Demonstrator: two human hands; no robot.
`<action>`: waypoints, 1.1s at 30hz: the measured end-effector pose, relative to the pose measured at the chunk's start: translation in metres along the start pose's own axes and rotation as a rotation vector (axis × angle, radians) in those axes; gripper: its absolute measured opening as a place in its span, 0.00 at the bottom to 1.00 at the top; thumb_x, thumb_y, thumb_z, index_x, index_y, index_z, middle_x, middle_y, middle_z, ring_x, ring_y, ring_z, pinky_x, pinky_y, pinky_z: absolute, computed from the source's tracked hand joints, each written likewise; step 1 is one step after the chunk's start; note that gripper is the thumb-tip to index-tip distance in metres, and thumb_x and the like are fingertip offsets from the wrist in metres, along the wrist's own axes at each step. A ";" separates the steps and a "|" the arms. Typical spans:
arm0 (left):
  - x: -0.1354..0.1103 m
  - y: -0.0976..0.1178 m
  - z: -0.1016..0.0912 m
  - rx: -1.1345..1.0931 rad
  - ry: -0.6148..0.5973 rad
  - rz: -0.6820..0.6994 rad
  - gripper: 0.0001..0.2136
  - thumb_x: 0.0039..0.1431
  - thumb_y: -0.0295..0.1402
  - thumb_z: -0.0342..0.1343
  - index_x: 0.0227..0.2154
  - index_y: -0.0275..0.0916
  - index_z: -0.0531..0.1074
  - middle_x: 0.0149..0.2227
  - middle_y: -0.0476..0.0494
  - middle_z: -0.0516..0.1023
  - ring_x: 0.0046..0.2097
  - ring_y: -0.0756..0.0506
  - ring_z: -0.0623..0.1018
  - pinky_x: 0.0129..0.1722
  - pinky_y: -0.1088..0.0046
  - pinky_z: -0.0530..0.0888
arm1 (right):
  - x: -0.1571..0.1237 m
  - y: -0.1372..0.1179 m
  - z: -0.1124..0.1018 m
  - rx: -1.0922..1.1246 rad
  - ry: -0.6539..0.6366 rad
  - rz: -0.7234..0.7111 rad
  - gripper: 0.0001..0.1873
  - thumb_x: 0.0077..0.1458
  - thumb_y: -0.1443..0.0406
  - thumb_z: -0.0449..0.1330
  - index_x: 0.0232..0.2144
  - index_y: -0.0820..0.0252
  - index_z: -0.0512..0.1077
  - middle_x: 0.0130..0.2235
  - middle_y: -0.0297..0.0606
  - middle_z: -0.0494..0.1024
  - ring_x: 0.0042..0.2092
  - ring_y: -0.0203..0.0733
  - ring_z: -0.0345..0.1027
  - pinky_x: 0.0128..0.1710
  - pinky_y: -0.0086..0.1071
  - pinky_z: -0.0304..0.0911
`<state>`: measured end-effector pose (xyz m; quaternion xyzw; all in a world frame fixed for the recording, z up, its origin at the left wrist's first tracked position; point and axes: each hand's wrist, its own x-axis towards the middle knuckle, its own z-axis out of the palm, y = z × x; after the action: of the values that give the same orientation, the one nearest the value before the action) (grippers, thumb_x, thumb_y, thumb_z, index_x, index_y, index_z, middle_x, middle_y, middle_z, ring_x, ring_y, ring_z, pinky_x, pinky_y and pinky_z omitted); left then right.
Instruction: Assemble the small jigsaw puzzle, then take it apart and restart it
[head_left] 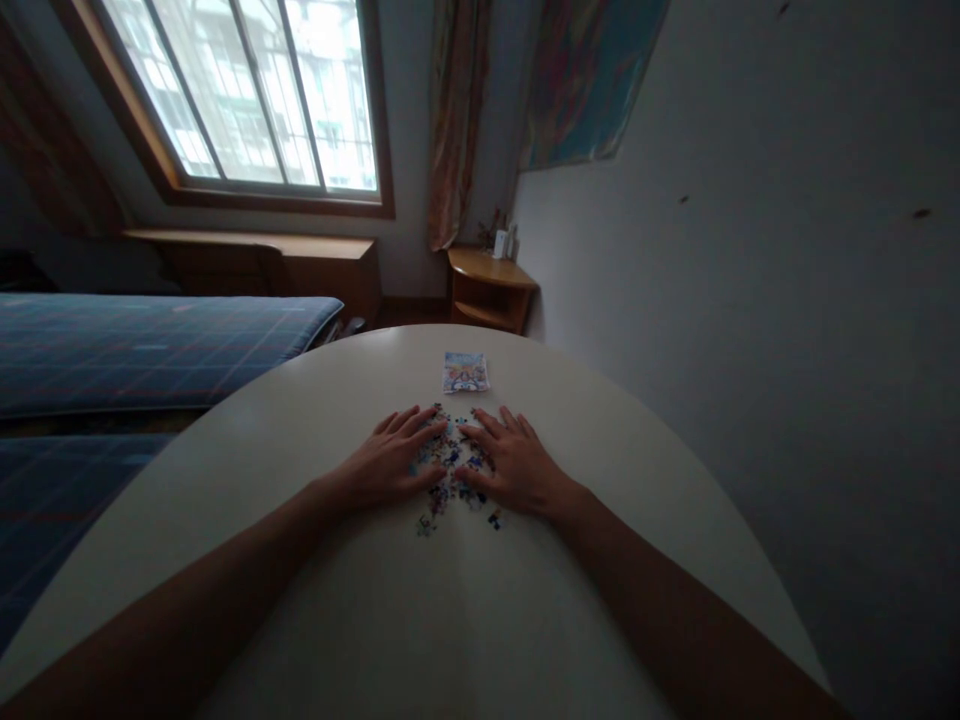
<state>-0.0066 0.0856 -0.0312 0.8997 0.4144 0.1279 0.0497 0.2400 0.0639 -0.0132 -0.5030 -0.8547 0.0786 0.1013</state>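
Small jigsaw puzzle pieces (453, 458) in mixed colours lie in a loose pile on the white round table (360, 610). My left hand (397, 455) rests over the pile's left side, palm down, fingers spread. On the right side, my right hand (514, 460) lies the same way with its fingers apart. Both hands partly cover pieces, and what is under the palms is hidden. A few pieces (426, 525) lie nearer to me at the left, and others (495, 519) below my right hand. Beyond the fingertips lies a small printed picture sheet or packet (465, 372).
A bed with a blue plaid cover (165, 345) stands left of the table. A white wall (720, 300) runs along the right. At the back are a wooden corner cabinet (491, 268), a long wooden desk (322, 247) and a window (262, 100).
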 end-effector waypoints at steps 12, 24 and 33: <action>-0.002 0.000 -0.005 -0.056 -0.084 0.174 0.50 0.49 0.64 0.58 0.70 0.47 0.48 0.72 0.40 0.47 0.72 0.32 0.44 0.68 0.46 0.45 | 0.001 0.012 0.000 0.040 -0.084 -0.134 0.45 0.57 0.36 0.48 0.68 0.51 0.54 0.72 0.42 0.47 0.71 0.61 0.37 0.68 0.58 0.35; 0.000 0.000 -0.005 -0.074 -0.056 0.136 0.44 0.57 0.60 0.54 0.69 0.40 0.51 0.71 0.37 0.51 0.71 0.34 0.47 0.69 0.50 0.48 | 0.000 0.020 -0.007 0.075 -0.124 -0.196 0.38 0.60 0.50 0.56 0.68 0.52 0.53 0.72 0.40 0.49 0.72 0.55 0.38 0.68 0.55 0.36; -0.001 0.001 -0.005 -0.078 -0.054 0.134 0.45 0.56 0.60 0.56 0.69 0.41 0.50 0.71 0.37 0.51 0.71 0.33 0.47 0.69 0.49 0.47 | 0.001 0.021 -0.010 0.098 -0.178 -0.201 0.41 0.55 0.56 0.60 0.68 0.50 0.52 0.72 0.39 0.45 0.72 0.56 0.35 0.68 0.56 0.33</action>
<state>-0.0084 0.0841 -0.0269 0.9258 0.3467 0.1228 0.0872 0.2600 0.0750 -0.0086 -0.4005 -0.9015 0.1539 0.0570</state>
